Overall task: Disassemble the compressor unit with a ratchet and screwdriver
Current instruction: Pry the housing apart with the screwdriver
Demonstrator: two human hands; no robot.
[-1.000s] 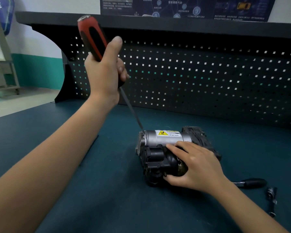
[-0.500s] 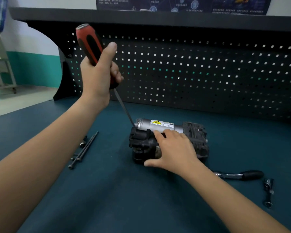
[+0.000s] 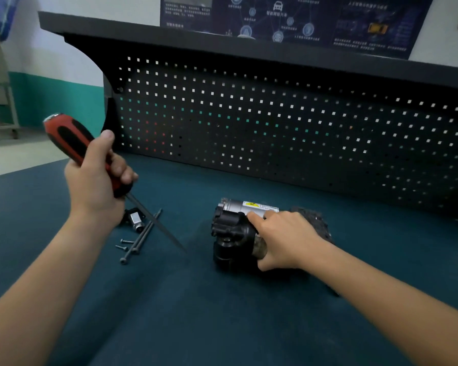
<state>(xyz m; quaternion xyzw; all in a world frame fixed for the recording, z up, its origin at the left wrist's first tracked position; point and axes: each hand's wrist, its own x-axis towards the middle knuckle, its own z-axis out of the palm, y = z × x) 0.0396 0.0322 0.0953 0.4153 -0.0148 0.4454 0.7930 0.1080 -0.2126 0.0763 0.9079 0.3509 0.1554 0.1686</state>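
Dark teal bench (image 3: pixel 185 318). Right hand (image 3: pixel 286 240) curls its fingers round the black-and-silver metal compressor unit (image 3: pixel 233 228) at bench centre, likely steadying it. Left hand (image 3: pixel 95 180) grips the red-and-black-handled screwdriver (image 3: pixel 72 143), tip clear above loose long dark bolts (image 3: pixel 138 241). Behind stands a perforated black pegboard (image 3: pixel 275 122).

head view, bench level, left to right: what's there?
left hand gripping the screwdriver → long bolts lying on the mat → compressor unit → right hand holding it. Small screws and the small loose part overlap the bolts, so they are left out.
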